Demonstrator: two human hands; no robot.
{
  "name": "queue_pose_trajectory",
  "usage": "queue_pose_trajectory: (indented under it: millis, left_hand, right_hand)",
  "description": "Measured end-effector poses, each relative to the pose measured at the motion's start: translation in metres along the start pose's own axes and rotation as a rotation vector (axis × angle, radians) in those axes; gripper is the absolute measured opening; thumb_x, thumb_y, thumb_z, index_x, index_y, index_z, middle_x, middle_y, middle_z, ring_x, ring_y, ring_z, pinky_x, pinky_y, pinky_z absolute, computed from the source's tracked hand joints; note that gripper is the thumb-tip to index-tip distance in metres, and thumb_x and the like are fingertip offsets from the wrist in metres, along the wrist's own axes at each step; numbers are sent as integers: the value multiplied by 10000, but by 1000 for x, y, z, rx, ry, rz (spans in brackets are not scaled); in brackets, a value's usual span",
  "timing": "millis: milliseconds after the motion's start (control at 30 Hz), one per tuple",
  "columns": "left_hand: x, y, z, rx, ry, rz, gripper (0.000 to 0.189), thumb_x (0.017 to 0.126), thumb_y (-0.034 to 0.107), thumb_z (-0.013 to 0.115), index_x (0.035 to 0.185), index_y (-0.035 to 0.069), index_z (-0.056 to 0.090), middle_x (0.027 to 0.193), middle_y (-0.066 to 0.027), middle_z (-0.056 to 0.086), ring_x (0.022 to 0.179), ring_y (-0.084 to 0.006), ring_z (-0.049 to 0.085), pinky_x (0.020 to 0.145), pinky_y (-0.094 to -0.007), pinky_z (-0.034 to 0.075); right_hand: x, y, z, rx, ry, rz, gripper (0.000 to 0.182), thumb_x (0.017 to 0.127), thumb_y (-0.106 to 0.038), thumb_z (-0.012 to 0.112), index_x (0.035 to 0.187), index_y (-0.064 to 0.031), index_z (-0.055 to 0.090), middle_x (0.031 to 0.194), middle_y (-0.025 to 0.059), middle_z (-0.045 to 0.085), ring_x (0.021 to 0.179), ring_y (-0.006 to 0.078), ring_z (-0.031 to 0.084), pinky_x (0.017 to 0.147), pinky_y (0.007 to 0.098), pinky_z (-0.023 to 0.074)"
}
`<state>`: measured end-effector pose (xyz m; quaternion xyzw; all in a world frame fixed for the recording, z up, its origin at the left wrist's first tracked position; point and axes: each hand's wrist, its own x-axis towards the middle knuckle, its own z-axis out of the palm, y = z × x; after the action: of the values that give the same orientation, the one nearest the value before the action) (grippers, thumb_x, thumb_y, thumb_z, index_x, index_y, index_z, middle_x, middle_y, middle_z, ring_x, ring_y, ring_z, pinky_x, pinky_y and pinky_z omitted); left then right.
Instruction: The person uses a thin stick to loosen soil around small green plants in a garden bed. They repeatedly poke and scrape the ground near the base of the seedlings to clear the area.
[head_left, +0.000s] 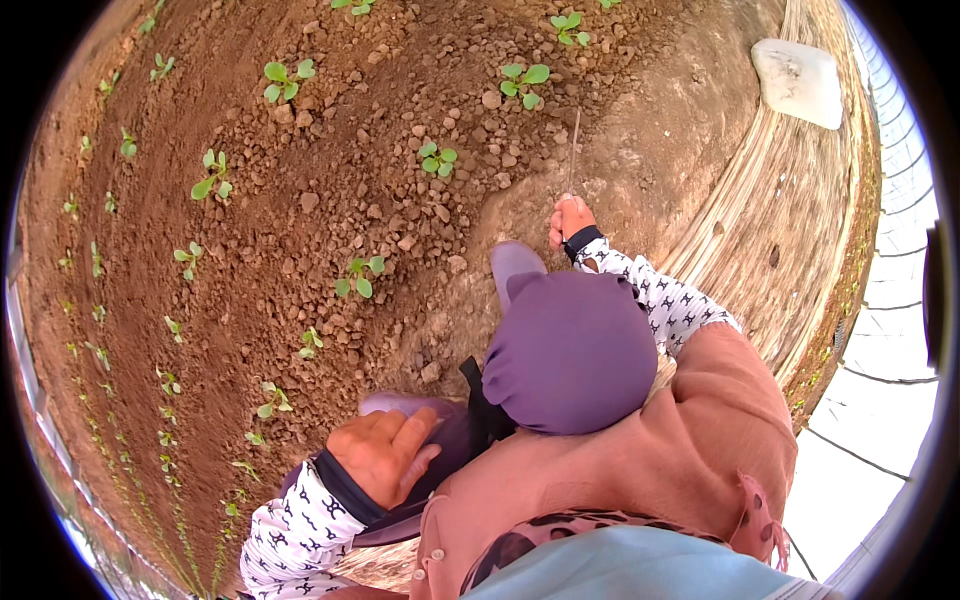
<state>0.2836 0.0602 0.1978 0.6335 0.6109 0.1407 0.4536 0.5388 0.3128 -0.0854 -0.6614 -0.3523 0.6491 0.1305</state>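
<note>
My right hand (571, 220) is closed around the near end of a thin rod (574, 150), which points away over the bare soil at the edge of the planted bed. Whether the rod is metal or wood is not clear. My left hand (384, 454) rests on my left leg, above a purple boot (409, 403), with its thumb apart from the fingers and nothing visible in it. Closest to the rod's tip is a leafy seedling (525, 84). Another seedling (438, 159) grows left of the rod, and a third (360, 277) stands farther left and nearer to me.
Rows of small seedlings (212, 176) cross the cloddy brown soil (315, 225) on my left. A strip of weathered, fibrous sheeting (780, 217) runs along the right. On it sits a whitish translucent plastic container (798, 82). My bent knee (574, 352) rises in front of me.
</note>
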Motion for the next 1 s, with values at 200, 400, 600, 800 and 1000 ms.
queue_pose_trajectory:
  millis: [200,400,600,800,1000]
  left_hand:
    - [-1,-1,-3,-11,-11,19,355,754,190,652,1058,35,555,740,-124,559,645,-283,586,572,-357,473]
    - [1,0,-6,-31,-11,32,385,724,156,676,1060,16,550,730,-132,550,651,-300,574,566,-374,469]
    - [5,-3,-4,-11,-25,41,363,743,183,662,1052,26,555,728,-123,555,634,-287,579,555,-366,468]
    - [10,-3,-4,8,-9,86,352,751,199,656,1044,29,561,713,-114,548,619,-278,577,550,-358,470]
    - [11,-1,-6,-7,-32,37,375,733,167,671,1060,25,553,736,-132,564,640,-304,583,568,-370,474]
  right_hand:
    - [36,-7,-53,-197,147,-531,222,928,-278,417,916,-58,429,544,45,423,382,144,421,339,307,327]
    - [67,-62,-140,-873,683,-807,295,884,-290,479,1065,-58,450,850,195,614,808,391,599,676,449,462]
    - [107,-65,-211,-1182,764,-506,368,856,-334,479,1122,-82,446,913,245,612,845,441,579,720,500,450]
    - [124,-111,-240,-1487,700,7,421,875,-361,459,1199,-93,443,1055,221,599,1014,385,562,836,502,435]
    - [122,-121,-221,-1093,861,-310,460,883,-346,453,1229,-43,431,1071,243,588,1002,382,567,851,474,440]
